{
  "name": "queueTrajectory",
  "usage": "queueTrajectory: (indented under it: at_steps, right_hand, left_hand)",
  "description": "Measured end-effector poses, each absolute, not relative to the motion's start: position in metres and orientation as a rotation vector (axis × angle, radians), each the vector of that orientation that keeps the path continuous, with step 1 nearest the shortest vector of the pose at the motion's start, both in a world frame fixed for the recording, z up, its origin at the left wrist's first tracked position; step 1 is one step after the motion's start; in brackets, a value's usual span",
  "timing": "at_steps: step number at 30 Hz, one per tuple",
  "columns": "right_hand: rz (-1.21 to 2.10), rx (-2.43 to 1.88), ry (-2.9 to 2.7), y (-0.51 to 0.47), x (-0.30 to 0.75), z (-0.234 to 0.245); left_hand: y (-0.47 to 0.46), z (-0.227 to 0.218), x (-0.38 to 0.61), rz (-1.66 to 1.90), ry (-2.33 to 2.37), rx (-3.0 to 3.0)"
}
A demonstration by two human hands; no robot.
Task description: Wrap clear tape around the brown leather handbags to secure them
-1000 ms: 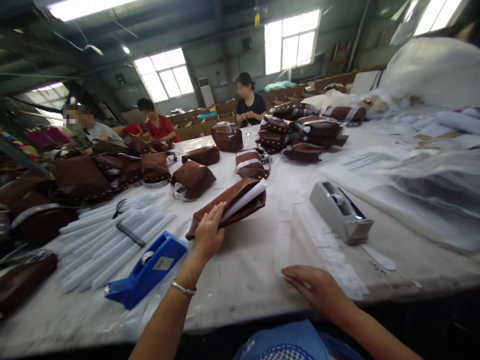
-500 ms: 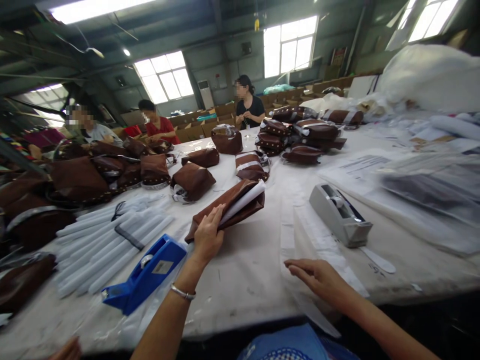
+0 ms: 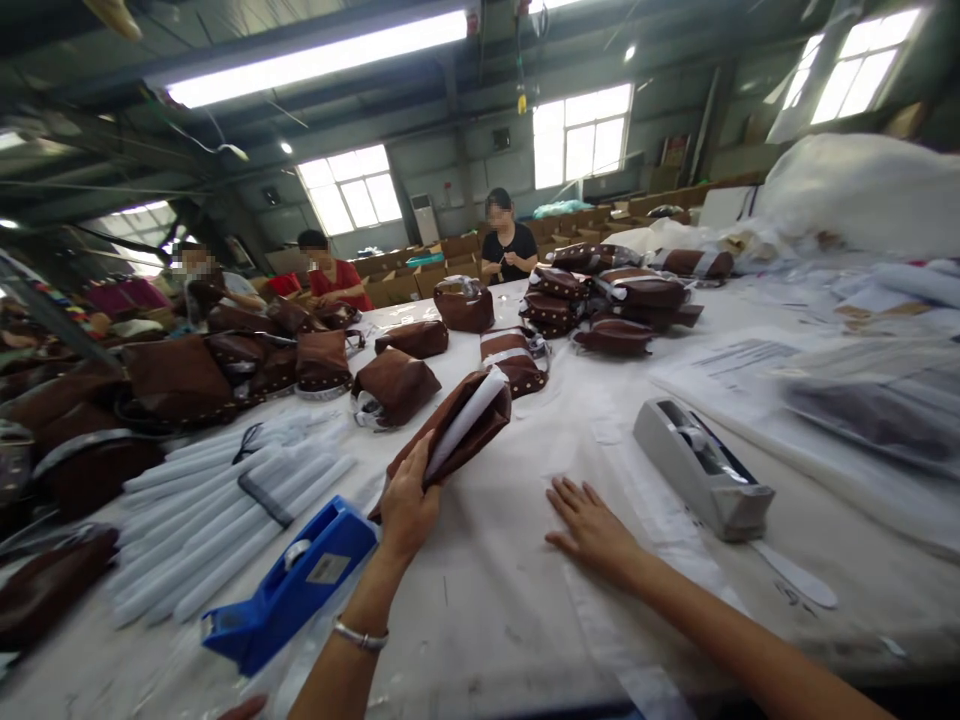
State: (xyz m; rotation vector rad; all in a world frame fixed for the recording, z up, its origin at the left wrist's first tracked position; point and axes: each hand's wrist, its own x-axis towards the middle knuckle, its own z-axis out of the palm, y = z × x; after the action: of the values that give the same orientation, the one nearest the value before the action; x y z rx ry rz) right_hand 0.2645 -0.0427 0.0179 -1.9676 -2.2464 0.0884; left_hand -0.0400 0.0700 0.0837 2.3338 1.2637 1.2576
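My left hand (image 3: 409,505) grips the near end of a folded brown leather bag (image 3: 457,425) with a white sheet tucked in it, tilting it up off the white table (image 3: 510,590). My right hand (image 3: 589,525) lies flat with fingers spread on a clear plastic strip (image 3: 637,560) on the table, just right of the bag. A silver bracelet shows on my left wrist.
A blue tape dispenser (image 3: 289,585) sits near left, a grey one (image 3: 701,465) to the right. White foam tubes (image 3: 217,500) lie at left. Brown bags (image 3: 607,295) pile across the far table. Three people (image 3: 506,240) work at the far side. Plastic sheets (image 3: 862,400) cover the right.
My left hand has lifted and tilted the brown bag upright. My right hand moved forward from the table edge and now rests flat closer to the bag. The view tilted upward.
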Motion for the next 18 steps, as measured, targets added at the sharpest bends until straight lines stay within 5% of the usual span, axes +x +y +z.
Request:
queueTrajectory:
  at_steps: [9,13,18]
  right_hand:
    - [-0.223,-1.769,-2.098,0.017,0.266,-0.006]
    - [-0.118,-1.805,-2.111,0.038,0.267,-0.031]
    - [0.177,-1.569,-2.295,0.032,0.254,-0.005]
  left_hand:
    - [0.07,0.067,-0.046,1.298,1.284,2.244]
    - [0.072,0.064,-0.043,1.293,1.323,2.237]
    - [0.068,0.065,-0.045,1.31,1.32,2.193]
